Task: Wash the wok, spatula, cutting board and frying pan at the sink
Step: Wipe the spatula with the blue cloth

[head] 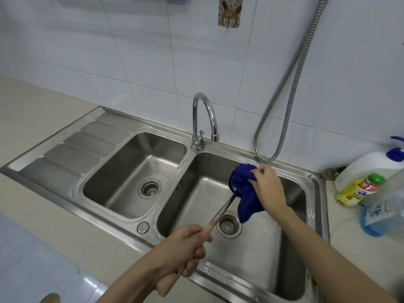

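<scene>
Left hand (185, 248) grips spatula (220, 212) over steel sink (251, 254).

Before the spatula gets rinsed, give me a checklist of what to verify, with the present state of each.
1. Spatula held firmly: ok, the left hand grips its wooden handle.
2. Cloth on the spatula head: ok, the right hand holds the blue cloth wrapped over it.
3. Work kept over the right basin: ok.
4. Faucet spout aimed at the right basin: ok, but no water is running.
5. Drain strainer unblocked: ok, nothing lies on it.
6. Spatula head clean: cannot tell, the cloth covers it.
</scene>
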`<state>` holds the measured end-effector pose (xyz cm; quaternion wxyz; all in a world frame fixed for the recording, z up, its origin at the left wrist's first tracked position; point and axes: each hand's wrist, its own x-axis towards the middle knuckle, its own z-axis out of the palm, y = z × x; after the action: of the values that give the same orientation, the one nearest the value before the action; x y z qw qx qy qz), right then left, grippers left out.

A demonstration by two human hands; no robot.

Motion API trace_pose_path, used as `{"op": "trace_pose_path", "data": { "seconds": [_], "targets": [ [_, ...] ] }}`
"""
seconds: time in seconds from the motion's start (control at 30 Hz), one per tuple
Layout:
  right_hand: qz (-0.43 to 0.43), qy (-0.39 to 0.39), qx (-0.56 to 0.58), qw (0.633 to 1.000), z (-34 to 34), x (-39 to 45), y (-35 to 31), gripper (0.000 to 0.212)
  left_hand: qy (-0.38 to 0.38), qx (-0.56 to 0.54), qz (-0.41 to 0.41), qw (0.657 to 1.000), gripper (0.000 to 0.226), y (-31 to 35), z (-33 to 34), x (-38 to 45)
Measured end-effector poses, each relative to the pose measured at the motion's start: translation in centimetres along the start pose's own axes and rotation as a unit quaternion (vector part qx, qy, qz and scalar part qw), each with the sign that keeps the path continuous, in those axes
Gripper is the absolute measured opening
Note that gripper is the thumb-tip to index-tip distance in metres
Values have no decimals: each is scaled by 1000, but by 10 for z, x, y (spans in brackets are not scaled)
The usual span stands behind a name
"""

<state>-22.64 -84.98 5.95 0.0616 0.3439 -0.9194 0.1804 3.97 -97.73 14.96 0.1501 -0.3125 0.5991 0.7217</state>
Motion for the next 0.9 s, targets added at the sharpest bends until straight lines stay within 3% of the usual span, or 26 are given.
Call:
{"op": "trace_pose_path", "data": {
  "seconds": [0.07, 0.2, 0.27, 0.37, 0.47, 0.63, 0.8, 0.9],
  "targets": [
    [28, -13, 33, 999, 6, -5, 2, 27, 0, 5, 3, 1000, 23, 2, -2, 2],
    [-65, -30, 84, 994, 21, -34, -38, 19, 10, 46, 1, 999, 23, 5, 2, 11],
    [-66, -15, 66, 996, 24, -31, -40, 14, -3, 55, 1, 998, 20, 3, 5, 9],
    [7, 13, -1, 1000, 18, -12, -13, 18, -25, 58, 2, 998, 22, 3, 3, 0],
    [79, 31, 49, 995, 14, -7, -9, 23, -23, 45, 0, 999, 23, 6, 3, 1],
    [-91, -28, 52, 994, 23, -21, -41, 17, -12, 35, -7, 999, 23, 7, 2, 9],
    [45, -6, 13, 999, 18, -4, -4, 23, -9, 30, -8, 999, 27, 1, -3, -2],
    [44, -17, 77, 996, 23, -15, -16, 24, 10, 39, 7, 999, 28, 5, -2, 4]
  ]
}}
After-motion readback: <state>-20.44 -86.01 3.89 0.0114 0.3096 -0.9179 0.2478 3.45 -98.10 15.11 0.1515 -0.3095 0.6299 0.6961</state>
